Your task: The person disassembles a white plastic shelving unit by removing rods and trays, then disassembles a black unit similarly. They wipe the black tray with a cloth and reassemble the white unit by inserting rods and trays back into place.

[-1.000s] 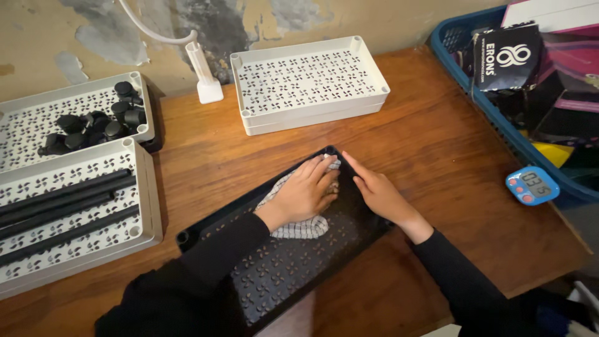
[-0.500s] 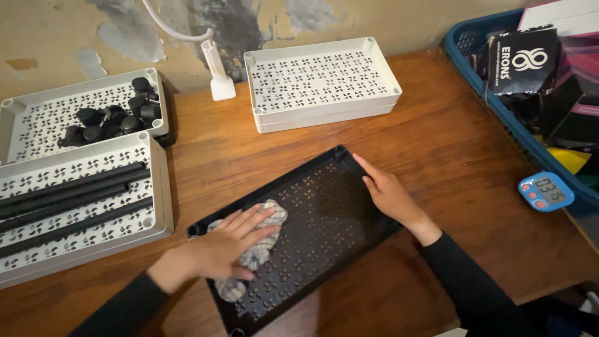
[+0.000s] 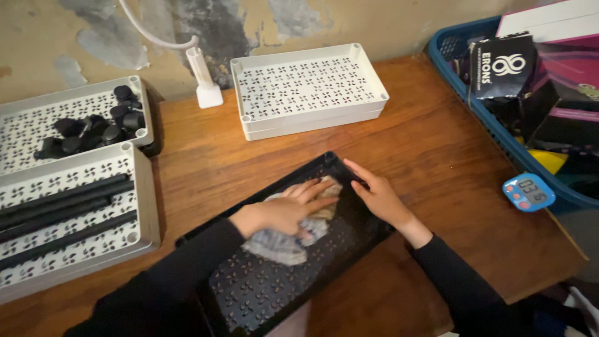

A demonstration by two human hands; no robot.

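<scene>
The left hand (image 3: 284,212) has swung back up the black perforated tray (image 3: 262,287): half a second ago it was pressing the grey cloth (image 3: 287,240) down near the tray's 7 o'clock end, and now it has the cloth up toward the 1 o'clock end, close beside the right hand (image 3: 379,198). That looks like a back-and-forth wipe, with the upper part getting another pass. The left hand lies flat, fingers spread and pressed onto the crumpled cloth, not pinching it. The right hand rests open on the tray's right rim, fingers together, steadying it. The tray sits at the near middle of the wooden table (image 3: 437,125), its long axis running diagonally from 7 o'clock to 1 o'clock, far corner pointing toward the 2 stacked white trays (image 3: 309,87) at 12 o'clock.
</scene>
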